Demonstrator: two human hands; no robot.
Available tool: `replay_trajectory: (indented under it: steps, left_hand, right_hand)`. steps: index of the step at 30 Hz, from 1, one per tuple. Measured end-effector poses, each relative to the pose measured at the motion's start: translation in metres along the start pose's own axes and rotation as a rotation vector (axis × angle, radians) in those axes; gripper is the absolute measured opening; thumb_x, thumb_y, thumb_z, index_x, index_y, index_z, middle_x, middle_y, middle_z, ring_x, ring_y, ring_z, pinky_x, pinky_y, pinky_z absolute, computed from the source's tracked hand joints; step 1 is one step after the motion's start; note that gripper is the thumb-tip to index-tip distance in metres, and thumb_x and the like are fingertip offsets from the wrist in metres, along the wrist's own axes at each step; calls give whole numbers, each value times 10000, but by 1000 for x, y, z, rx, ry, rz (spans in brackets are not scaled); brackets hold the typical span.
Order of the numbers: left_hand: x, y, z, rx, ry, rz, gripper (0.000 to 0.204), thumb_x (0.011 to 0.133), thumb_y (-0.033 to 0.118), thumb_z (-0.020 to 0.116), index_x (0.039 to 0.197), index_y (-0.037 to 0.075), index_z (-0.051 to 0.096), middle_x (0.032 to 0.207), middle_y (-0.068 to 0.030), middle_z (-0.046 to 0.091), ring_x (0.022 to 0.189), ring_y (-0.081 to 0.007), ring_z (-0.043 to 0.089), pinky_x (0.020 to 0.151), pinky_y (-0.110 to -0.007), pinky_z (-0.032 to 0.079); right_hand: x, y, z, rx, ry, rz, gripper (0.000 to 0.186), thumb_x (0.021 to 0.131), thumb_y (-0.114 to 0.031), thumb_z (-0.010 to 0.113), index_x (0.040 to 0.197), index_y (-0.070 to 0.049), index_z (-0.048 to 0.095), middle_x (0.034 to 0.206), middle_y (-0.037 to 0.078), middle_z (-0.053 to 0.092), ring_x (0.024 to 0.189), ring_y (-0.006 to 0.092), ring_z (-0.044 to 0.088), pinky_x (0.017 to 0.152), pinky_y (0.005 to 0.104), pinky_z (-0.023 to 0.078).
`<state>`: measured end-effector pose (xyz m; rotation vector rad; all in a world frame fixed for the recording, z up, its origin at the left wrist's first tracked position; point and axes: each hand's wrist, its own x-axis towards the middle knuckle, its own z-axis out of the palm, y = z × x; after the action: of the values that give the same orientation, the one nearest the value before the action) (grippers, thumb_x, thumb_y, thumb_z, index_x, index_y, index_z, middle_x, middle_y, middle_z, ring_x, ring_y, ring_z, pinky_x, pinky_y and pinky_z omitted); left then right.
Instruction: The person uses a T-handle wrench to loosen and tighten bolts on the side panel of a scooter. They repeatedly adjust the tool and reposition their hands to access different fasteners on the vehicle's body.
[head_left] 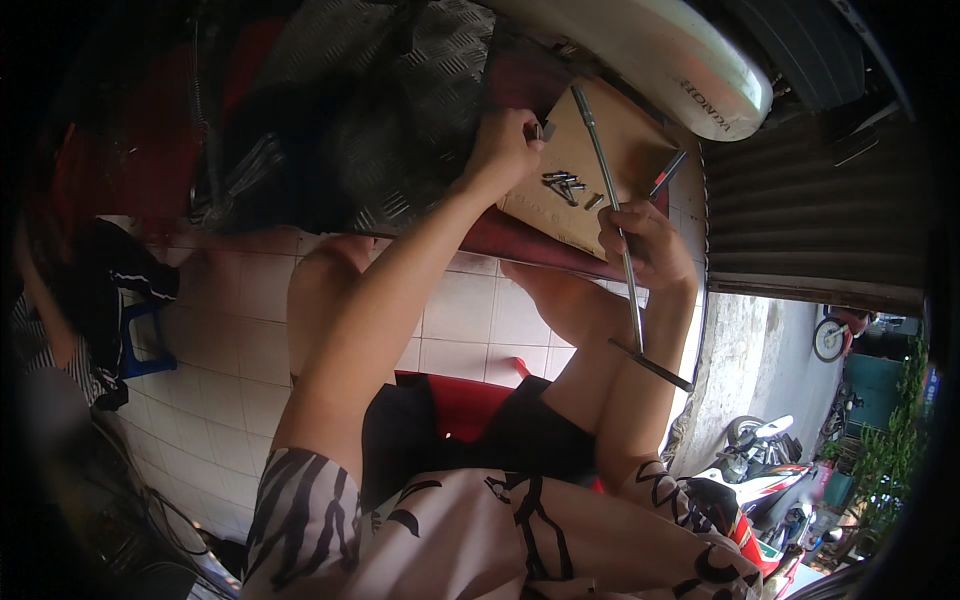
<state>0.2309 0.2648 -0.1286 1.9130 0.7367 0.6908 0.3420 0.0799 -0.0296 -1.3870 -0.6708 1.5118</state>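
My right hand [645, 245] is closed around the shaft of a long T-handle socket wrench [603, 160]. Its socket end points up and away over a cardboard sheet [540, 215], and the crossbar hangs near my right forearm. My left hand [505, 148] pinches a small dark metal piece [543, 131] at the sheet's left edge; its kind is too small to make out. Between the hands, several short metal bolts [568, 188] lie loose on the cardboard. A dark bar-shaped object with a red mark [668, 174] lies at the sheet's right side, just beyond my right hand.
A white motorcycle body panel [670, 60] spans the far side. Left of the cardboard is a dark tread-plate surface [420, 110] with wrenches [258, 165] beside it. Another person's arm [50, 310] and a blue stool [147, 342] are far left. Parked motorbikes [760, 460] stand outside.
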Motion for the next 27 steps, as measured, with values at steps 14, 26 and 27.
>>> replay_trajectory:
  steps: [14, 26, 27]
  left_hand:
    - [4, 2, -84, -1088, 22, -281, 214, 920, 227, 646, 1020, 38, 635, 952, -64, 675, 872, -157, 662, 749, -286, 532]
    - [11, 4, -91, -1036, -128, -199, 222, 945, 220, 605, 1030, 16, 620, 952, -86, 677, 871, -164, 673, 769, -255, 548]
    - [12, 5, -91, -1019, -139, -199, 224, 947, 220, 602, 1031, 14, 619, 953, -87, 676, 874, -166, 673, 773, -260, 549]
  right_hand:
    - [28, 7, 40, -42, -175, 35, 405, 982, -254, 482, 667, 1, 488, 514, -6, 398, 363, 23, 266, 351, 194, 212]
    - [28, 6, 38, 53, -249, -35, 422, 989, -322, 473, 669, -47, 483, 546, -28, 393, 410, 24, 282, 384, 201, 196]
    - [27, 7, 35, 69, -270, -35, 425, 989, -323, 475, 669, -44, 481, 548, -25, 394, 409, 25, 282, 382, 203, 196]
